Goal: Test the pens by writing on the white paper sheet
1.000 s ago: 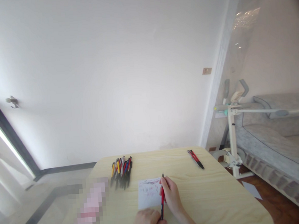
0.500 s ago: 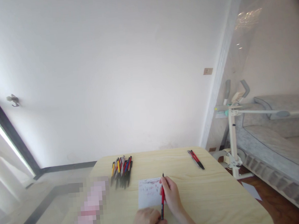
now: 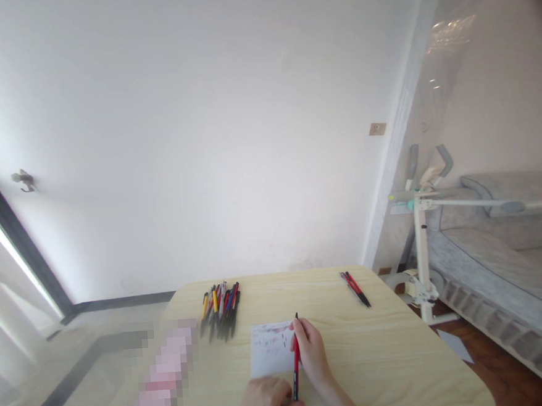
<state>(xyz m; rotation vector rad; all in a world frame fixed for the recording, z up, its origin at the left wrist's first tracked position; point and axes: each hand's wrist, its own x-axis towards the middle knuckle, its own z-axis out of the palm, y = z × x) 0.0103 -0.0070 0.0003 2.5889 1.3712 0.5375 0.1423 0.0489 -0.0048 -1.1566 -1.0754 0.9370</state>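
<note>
A red pen (image 3: pixel 296 355) with black ends is held almost upright in the picture. My right hand (image 3: pixel 311 350) grips its upper half, thumb and fingers closed round the barrel. At the lower black end is my left hand (image 3: pixel 267 401), its fingers curled and its thumb and forefinger pinched about the pen's end. Beneath the hands lies a white sheet of paper (image 3: pixel 266 363), covered with small red and dark pen marks near its top. My right hand hides the paper's right edge.
Several pens (image 3: pixel 220 308) in yellow, red, blue and black lie bunched at the table's back left. Two more pens (image 3: pixel 355 290) rest at the back right. A pixelated pink patch (image 3: pixel 166 371) shows at left. The pale wooden table (image 3: pixel 384 356) stands before a white wall.
The red pen has shifted very slightly right and tilted a little, along with the hands. The paper and the other pens are where they were.
</note>
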